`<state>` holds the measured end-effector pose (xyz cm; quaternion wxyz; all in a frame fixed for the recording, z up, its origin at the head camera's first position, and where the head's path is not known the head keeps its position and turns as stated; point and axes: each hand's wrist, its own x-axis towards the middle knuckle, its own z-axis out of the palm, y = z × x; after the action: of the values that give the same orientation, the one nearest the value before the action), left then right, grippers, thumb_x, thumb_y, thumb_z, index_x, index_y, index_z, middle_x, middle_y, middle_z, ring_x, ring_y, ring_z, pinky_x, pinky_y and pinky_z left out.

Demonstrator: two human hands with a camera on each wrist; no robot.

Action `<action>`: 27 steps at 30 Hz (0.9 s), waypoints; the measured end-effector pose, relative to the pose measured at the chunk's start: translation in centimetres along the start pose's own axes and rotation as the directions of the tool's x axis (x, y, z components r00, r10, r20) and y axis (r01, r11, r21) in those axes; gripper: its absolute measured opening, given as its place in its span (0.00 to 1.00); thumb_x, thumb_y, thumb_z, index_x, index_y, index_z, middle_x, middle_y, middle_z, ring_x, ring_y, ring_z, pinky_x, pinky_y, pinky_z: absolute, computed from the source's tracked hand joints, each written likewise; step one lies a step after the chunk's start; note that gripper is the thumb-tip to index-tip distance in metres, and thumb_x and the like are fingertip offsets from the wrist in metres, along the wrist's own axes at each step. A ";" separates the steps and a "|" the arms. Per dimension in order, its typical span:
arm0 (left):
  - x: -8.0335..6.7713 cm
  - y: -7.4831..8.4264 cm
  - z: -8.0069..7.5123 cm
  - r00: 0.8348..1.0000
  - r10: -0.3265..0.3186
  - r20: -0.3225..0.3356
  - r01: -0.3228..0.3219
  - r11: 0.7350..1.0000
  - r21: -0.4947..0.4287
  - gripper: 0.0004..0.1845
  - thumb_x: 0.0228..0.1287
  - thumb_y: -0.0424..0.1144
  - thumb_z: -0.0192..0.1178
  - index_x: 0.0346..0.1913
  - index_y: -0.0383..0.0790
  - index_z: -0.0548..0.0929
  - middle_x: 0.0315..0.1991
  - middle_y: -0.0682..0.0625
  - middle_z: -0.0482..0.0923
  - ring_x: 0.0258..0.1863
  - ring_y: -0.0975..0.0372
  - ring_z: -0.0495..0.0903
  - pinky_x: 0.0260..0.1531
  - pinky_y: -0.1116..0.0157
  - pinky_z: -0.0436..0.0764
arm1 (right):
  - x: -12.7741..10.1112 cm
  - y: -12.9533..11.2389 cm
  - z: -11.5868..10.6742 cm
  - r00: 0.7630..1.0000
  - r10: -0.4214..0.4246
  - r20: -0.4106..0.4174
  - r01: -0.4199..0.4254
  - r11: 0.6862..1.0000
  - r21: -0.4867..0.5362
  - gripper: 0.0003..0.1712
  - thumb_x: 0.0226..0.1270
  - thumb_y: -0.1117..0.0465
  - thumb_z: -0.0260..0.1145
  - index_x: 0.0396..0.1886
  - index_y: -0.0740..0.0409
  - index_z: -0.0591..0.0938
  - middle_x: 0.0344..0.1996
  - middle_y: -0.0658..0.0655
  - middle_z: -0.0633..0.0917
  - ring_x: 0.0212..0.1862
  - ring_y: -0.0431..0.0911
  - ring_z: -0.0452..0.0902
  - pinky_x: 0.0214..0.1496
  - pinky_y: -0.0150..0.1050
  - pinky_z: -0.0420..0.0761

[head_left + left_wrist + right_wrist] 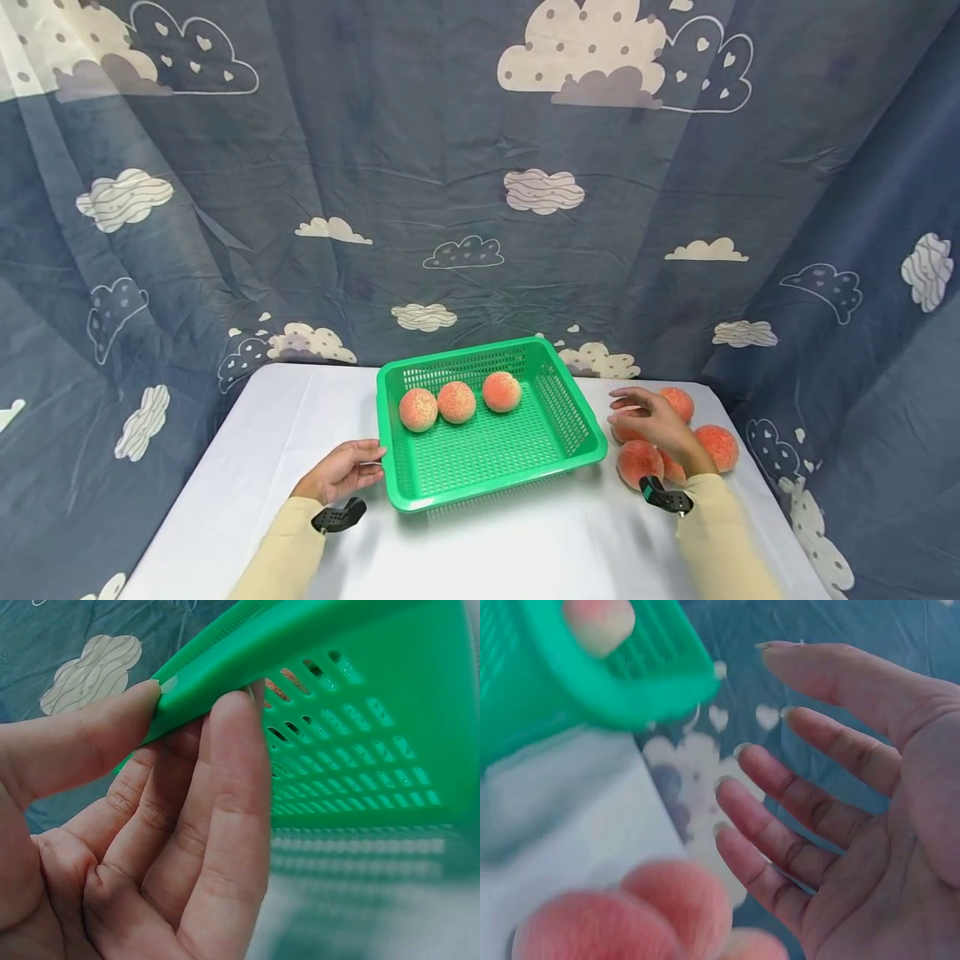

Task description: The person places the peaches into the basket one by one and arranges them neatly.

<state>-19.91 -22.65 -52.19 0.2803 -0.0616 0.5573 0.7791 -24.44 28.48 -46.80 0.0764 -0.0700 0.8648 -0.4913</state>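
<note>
My left hand (341, 473) pinches the left rim of a green plastic basket (483, 450), thumb on top and fingers beneath, as the left wrist view shows close up. Inside the basket lie three peaches: one at the left (417, 410), another beside it (457, 402), and a third (502, 392) a little apart to the right. Over a group of peaches to the right of the basket is my right hand (660, 423), its fingers spread and nothing in its palm. That group includes a front peach (638, 463) and a right-hand peach (717, 447); the hand partly hides others.
A white cloth-covered table (525, 542) carries everything. Behind it and along both sides hangs a dark blue curtain (420, 183) with cloud prints. One peach (678, 402) lies near the table's back right corner.
</note>
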 end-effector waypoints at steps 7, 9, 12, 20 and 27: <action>0.2 -0.2 0.0 1.000 -0.001 -0.030 0.001 1.000 0.013 0.14 0.70 0.32 0.56 0.54 0.31 0.74 0.33 0.50 0.83 0.32 0.65 0.83 0.40 0.69 0.84 | -1.7 3.5 -0.7 0.991 0.129 -0.031 -0.129 0.992 -0.015 0.36 0.61 0.55 0.71 0.64 0.68 0.70 0.57 0.69 0.75 0.54 0.57 0.74 0.53 0.49 0.80; 0.3 -0.2 0.0 0.999 -0.001 -0.037 0.001 1.000 0.020 0.18 0.69 0.32 0.56 0.58 0.28 0.71 0.33 0.50 0.83 0.32 0.64 0.83 0.41 0.68 0.84 | -2.0 4.5 -0.6 0.990 0.132 -0.043 -0.133 0.991 -0.010 0.36 0.62 0.57 0.70 0.64 0.70 0.68 0.58 0.71 0.74 0.55 0.60 0.73 0.54 0.50 0.80; 0.3 -0.3 -0.1 0.999 -0.002 -0.044 0.003 1.000 0.026 0.18 0.69 0.32 0.56 0.58 0.28 0.71 0.33 0.50 0.82 0.32 0.64 0.83 0.41 0.68 0.84 | -2.4 5.7 -0.3 0.986 0.155 -0.065 -0.156 0.988 0.003 0.35 0.64 0.59 0.69 0.64 0.71 0.68 0.59 0.72 0.73 0.59 0.62 0.71 0.58 0.51 0.79; 0.2 -0.1 0.0 0.999 -0.004 -0.034 0.005 1.000 0.016 0.08 0.70 0.32 0.55 0.49 0.35 0.78 0.32 0.50 0.83 0.32 0.64 0.83 0.40 0.69 0.84 | -3.0 6.8 0.8 0.975 0.197 -0.107 -0.206 0.976 -0.072 0.38 0.60 0.55 0.72 0.65 0.68 0.69 0.62 0.71 0.71 0.63 0.65 0.65 0.64 0.61 0.69; 0.1 -0.1 0.1 1.000 -0.006 -0.025 0.006 1.000 0.001 0.08 0.70 0.31 0.55 0.49 0.35 0.78 0.33 0.49 0.84 0.32 0.64 0.84 0.39 0.69 0.85 | -2.9 7.2 1.4 0.979 0.168 -0.112 -0.183 0.974 -0.135 0.35 0.57 0.59 0.73 0.61 0.71 0.72 0.61 0.73 0.71 0.64 0.66 0.63 0.66 0.64 0.64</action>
<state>-19.94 -22.54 -52.28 0.2754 -0.0728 0.5610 0.7772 -21.60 31.53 -53.53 0.0712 0.0261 0.9036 -0.4215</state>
